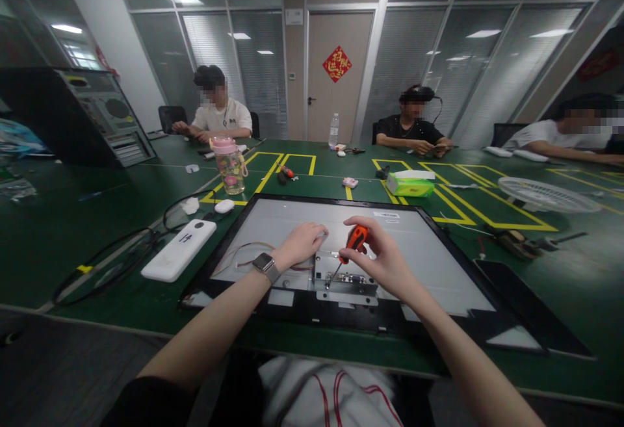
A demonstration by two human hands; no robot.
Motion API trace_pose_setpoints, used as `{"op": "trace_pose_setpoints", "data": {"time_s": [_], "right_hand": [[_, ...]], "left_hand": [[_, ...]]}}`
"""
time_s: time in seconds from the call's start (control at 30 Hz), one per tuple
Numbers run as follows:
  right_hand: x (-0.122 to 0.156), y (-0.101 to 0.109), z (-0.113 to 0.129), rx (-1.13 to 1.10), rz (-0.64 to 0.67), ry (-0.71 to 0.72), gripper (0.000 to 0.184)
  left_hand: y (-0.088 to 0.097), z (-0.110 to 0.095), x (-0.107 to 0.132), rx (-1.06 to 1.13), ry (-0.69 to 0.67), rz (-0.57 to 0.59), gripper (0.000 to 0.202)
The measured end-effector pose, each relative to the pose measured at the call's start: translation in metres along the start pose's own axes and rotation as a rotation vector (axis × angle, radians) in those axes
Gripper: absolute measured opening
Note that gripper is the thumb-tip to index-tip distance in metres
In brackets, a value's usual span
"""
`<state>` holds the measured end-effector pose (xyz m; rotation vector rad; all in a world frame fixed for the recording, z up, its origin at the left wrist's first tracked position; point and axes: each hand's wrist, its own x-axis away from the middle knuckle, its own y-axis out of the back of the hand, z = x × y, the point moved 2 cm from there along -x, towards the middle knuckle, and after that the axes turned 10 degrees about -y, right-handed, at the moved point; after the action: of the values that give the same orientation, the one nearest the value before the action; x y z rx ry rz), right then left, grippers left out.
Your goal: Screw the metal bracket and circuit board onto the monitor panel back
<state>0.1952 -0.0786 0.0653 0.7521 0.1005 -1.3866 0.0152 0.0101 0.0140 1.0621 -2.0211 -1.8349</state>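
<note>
A flat monitor panel [419, 245] lies face down before me, its grey back framed by a black bezel. At its near middle sits a metal bracket [358, 298] with a circuit board and ports. My right hand [385, 258] grips a screwdriver [357, 238] by its orange and black handle. The shaft slants down to the left, its tip at the bracket's left part. My left hand [302, 245], with a watch [264, 263] on the wrist, is curled over the panel beside the bracket; its fingertips are partly hidden. Thin wires [244, 249] run left of the bracket.
Left of the panel lie a white power bank [179, 250], black cable [104, 264] and a pink-lidded bottle [230, 170]. A computer case [110, 118] stands at far left. Beyond are a green tissue pack [410, 184] and several seated people. A racket [548, 194] lies right.
</note>
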Motion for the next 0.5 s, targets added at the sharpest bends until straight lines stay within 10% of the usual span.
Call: {"op": "trace_pose_setpoints", "data": {"time_s": [0.5], "right_hand": [[0.001,0.000,0.005,-0.044,0.038,0.011,0.048]], "left_hand": [[-0.001,0.001,0.000,0.005,-0.007,-0.003,0.028]]}}
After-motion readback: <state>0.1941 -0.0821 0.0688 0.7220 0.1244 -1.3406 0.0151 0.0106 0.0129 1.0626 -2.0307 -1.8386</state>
